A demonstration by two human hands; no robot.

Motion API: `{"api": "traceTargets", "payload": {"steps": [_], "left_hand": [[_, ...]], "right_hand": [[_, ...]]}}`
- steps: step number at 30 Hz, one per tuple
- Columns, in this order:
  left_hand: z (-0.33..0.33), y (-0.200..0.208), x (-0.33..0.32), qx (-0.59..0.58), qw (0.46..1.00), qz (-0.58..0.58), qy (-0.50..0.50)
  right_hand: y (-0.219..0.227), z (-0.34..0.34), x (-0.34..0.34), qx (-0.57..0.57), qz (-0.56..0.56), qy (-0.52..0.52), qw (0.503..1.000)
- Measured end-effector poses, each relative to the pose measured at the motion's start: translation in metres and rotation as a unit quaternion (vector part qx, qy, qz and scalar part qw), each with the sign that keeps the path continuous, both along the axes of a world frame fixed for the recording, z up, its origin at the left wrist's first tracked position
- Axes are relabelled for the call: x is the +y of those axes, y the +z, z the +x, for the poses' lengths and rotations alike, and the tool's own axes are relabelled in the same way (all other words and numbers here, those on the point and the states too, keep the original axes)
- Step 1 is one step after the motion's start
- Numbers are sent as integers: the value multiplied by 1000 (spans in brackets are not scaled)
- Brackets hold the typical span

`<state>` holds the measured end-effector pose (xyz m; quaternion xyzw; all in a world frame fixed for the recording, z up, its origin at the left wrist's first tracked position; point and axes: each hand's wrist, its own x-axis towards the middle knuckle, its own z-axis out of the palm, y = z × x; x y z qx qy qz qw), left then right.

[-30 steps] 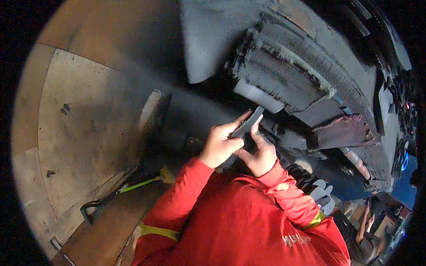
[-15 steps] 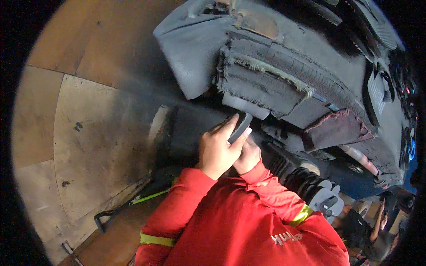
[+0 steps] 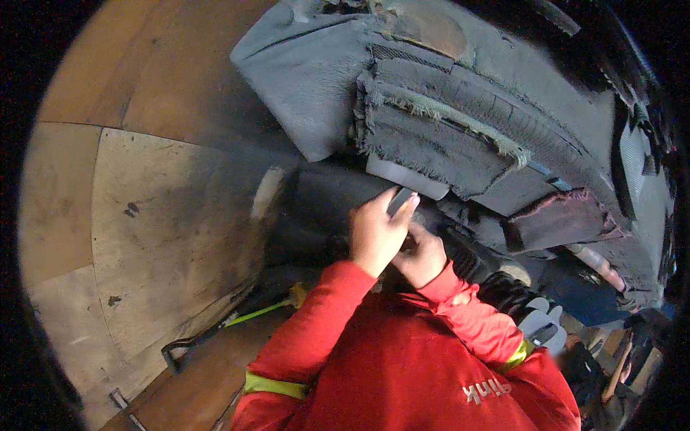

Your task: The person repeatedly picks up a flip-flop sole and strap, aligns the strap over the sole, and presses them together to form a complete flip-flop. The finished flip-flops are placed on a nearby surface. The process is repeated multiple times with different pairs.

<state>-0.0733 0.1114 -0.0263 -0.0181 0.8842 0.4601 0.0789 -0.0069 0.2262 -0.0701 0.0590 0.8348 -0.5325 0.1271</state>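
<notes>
Far left of the grip, flat wooden boards [image 3: 169, 223] show a matte, scuffed surface, smudged dark toward the hands. Left of the hands and nearer the body lies a bent black bar [image 3: 172, 350] with a rounded corner, then a thin, straight, bright green stick [image 3: 255, 314]. Beyond the grip and to its left hangs a smooth grey sheet [image 3: 309, 90], creased and tapering to a point.

The left hand [image 3: 378, 233] pinches a dark flat piece [image 3: 400, 201] narrowly between thumb and fingers; the piece juts from the fingertips. Just beyond it sits a pale, smooth, rounded grey bar [image 3: 407, 178]. Close by on the right, the right hand [image 3: 425, 254] is curled; whether it holds anything cannot be told. Beyond the grip, layered grey cloth [image 3: 431, 140] has coarse, shaggy, frayed edges. Farther right come rounded, flat grey pieces [image 3: 540, 323] and a dull reddish cloth [image 3: 560, 221] with a ragged rim.
</notes>
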Motion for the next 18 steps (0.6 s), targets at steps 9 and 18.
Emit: {"api": "traceTargets", "payload": {"steps": [9,18], "left_hand": [[51,-33,-13,-26,896,444,11],[71,-2,-73,51,964,260,9]], "right_hand": [[-14,3,29,330,374,58,865],[-69,5,14,-254,-688,-201,649]]}}
